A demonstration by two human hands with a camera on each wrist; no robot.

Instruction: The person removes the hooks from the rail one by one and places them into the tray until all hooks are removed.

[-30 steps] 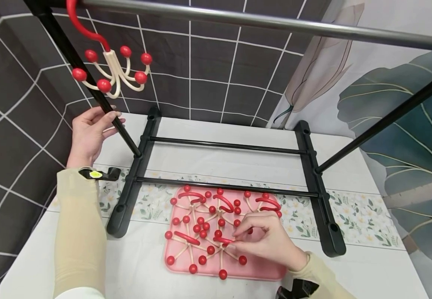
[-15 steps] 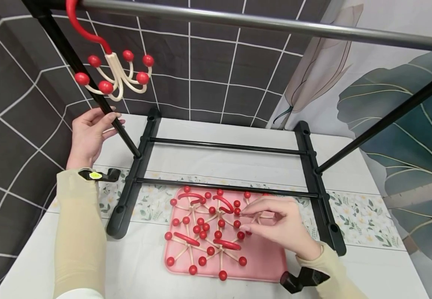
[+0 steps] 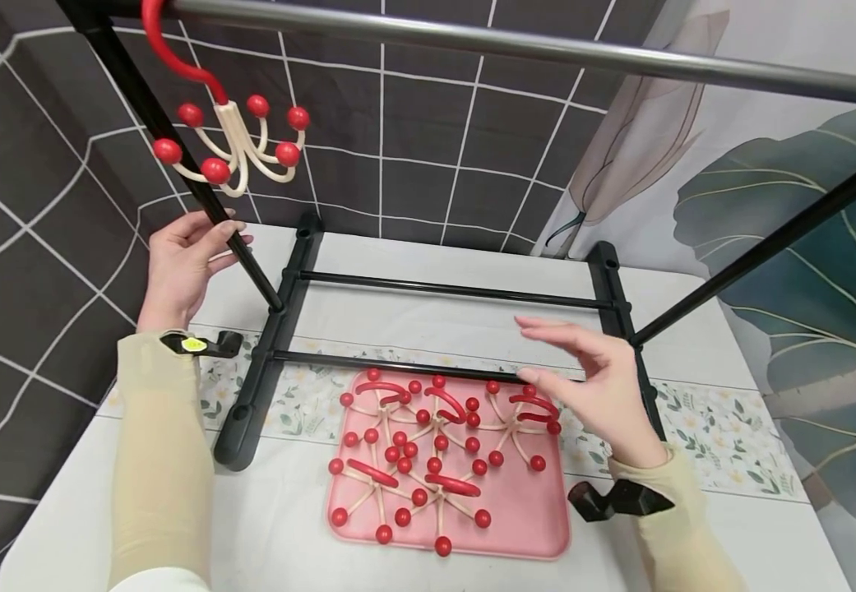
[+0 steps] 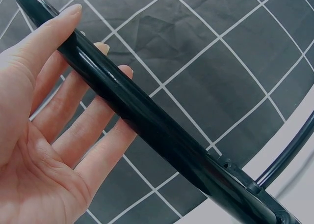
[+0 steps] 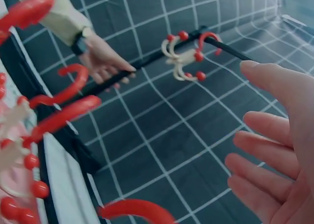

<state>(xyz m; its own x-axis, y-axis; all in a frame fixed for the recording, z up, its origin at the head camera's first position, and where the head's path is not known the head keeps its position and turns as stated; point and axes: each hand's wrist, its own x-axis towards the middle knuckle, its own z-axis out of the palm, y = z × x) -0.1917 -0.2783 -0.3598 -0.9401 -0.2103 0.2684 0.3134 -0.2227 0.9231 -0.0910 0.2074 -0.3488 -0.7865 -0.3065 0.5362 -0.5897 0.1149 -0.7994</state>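
My left hand grips the left black pole of the rack, thumb over the front and fingers behind it in the left wrist view. Up and to the right of the pink tray my right hand is raised, fingers extended and thumb apart, holding nothing. Several multi-arm hooks with cream arms, red ball tips and curved red hangers lie in the tray, among them a front-middle hook and a back-right hook. Another such hook hangs at the rack's upper left.
The rack's silver top rail spans the view above the hands. Its black front crossbar runs just behind the tray, between two dark feet. A dark tiled backdrop stands behind, and a patterned curtain at right.
My right hand has left the front-middle hook's red hanger, passed over the back-right hook and lifted up and right, its fingers spreading. The hanging hook has shifted slightly; my left hand stays on the pole.
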